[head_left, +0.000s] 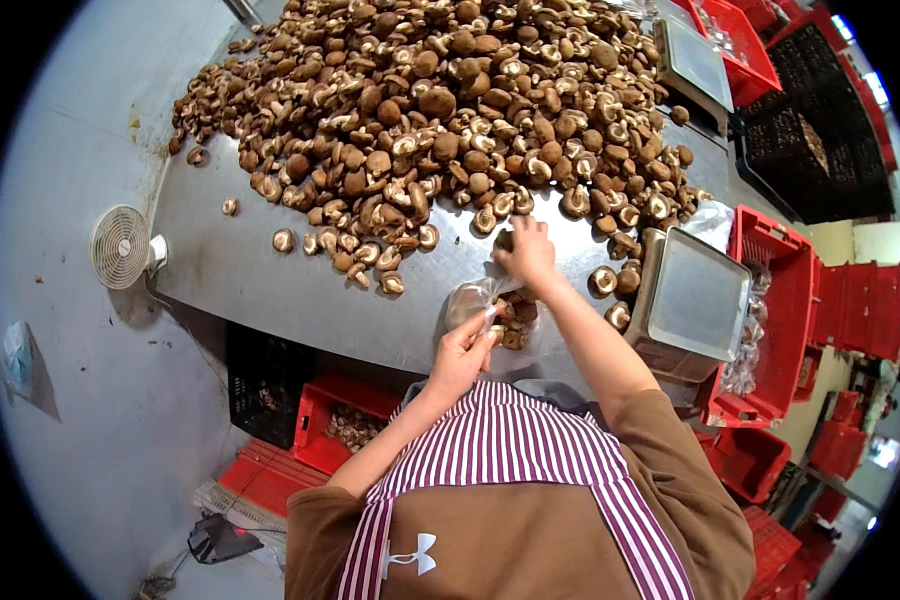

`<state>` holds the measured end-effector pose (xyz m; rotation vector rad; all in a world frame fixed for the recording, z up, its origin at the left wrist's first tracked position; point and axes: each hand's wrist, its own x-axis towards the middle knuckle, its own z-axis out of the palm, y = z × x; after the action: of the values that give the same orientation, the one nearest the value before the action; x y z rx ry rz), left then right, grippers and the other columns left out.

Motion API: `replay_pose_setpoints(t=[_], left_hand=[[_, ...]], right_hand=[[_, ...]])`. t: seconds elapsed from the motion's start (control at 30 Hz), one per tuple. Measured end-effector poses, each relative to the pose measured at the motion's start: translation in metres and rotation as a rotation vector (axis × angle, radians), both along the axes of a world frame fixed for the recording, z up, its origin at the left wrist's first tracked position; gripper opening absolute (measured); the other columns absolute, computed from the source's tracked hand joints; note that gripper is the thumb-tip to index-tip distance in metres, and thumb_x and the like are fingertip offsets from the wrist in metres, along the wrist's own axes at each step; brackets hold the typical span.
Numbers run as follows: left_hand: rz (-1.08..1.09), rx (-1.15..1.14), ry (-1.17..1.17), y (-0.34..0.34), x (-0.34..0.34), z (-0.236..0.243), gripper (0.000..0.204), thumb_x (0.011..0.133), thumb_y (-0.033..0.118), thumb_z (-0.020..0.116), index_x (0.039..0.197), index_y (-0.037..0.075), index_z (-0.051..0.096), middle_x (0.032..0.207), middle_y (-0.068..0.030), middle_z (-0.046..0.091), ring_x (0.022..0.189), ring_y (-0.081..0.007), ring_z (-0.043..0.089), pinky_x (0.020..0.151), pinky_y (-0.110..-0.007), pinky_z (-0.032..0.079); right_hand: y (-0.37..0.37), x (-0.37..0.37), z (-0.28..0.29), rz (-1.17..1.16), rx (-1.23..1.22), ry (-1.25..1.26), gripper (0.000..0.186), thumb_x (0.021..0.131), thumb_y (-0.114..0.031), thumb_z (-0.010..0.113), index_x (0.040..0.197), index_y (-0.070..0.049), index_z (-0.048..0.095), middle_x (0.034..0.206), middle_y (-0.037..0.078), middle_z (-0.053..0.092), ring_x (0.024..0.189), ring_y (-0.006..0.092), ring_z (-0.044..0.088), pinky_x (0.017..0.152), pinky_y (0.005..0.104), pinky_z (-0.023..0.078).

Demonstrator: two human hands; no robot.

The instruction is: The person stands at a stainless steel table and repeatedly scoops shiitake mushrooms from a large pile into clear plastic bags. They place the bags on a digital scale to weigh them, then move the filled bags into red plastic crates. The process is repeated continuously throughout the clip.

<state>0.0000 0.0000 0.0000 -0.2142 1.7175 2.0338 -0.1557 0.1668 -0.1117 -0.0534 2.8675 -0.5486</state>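
A big heap of brown shiitake mushrooms [440, 110] covers a steel table [270, 290]. My left hand [463, 352] holds the rim of a clear plastic bag [475, 300] near the table's front edge; the bag has several mushrooms [518, 318] inside. My right hand [526, 252] reaches forward just past the bag, fingers closed on a mushroom at the edge of the heap.
A steel scale [695, 300] stands right of the bag, a second scale [695, 65] further back. Red crates [785, 300] with bagged mushrooms sit at the right; black crates [820, 130] behind them. A small white fan [120, 247] lies on the floor left. A red crate [340, 420] sits under the table.
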Motion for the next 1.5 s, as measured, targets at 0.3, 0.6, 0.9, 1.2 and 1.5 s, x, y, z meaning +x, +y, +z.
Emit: replay_pose_setpoints(t=[0.3,0.6,0.9,1.2,1.5], left_hand=[[0.121,0.054,-0.061,-0.012,-0.035,-0.002,0.045,0.098,0.012,0.051,0.143,0.013,0.047,0.059,0.0061,0.049,0.05,-0.0021,0.043,0.046,-0.018,0.034],[0.11,0.026,-0.046,-0.017,-0.044,0.0,0.048,0.099,0.017,0.053,0.144,0.008,0.044,0.057,0.0046,0.049,0.049,-0.0025,0.043,0.045,-0.018,0.034],[0.122,0.041,-0.032,-0.015,-0.03,0.002,0.049,0.099,0.016,0.052,0.146,0.007,0.041,0.056,0.0045,0.048,0.049,-0.0027,0.043,0.045,-0.018,0.033],[0.16,0.064,-0.076,-0.017,-0.024,-0.004,0.046,0.099,0.015,0.052,0.144,0.007,0.044,0.056,0.0055,0.048,0.049,-0.002,0.042,0.045,-0.017,0.033],[0.049,-0.021,-0.052,-0.013,-0.036,0.016,0.041,0.099,0.013,0.051,0.14,0.005,0.049,0.056,0.0063,0.047,0.048,-0.0019,0.041,0.047,-0.017,0.036]], right_hand=[[0.047,-0.017,0.042,-0.431,-0.969,-0.37,0.043,0.083,-0.042,0.072,0.109,-0.009,0.065,0.092,0.005,0.064,0.081,0.0172,0.06,0.073,0.0313,0.051],[0.03,-0.009,0.108,0.082,-0.559,-0.293,0.052,0.085,-0.042,0.07,0.123,-0.009,0.06,0.112,0.016,0.066,0.101,0.028,0.064,0.082,0.0379,0.051],[-0.023,-0.041,-0.005,0.004,-0.236,0.124,0.034,0.081,-0.023,0.072,0.109,-0.01,0.058,0.09,0.015,0.065,0.09,0.0351,0.065,0.078,0.0432,0.052],[0.038,0.012,0.068,-0.146,-1.346,-0.421,0.024,0.092,-0.016,0.065,0.109,-0.008,0.05,0.097,0.0,0.058,0.086,0.011,0.058,0.071,0.027,0.048],[0.057,0.108,0.12,0.171,-0.232,-0.237,0.028,0.093,-0.018,0.06,0.112,0.002,0.054,0.106,0.023,0.065,0.096,0.035,0.065,0.083,0.0452,0.05]])
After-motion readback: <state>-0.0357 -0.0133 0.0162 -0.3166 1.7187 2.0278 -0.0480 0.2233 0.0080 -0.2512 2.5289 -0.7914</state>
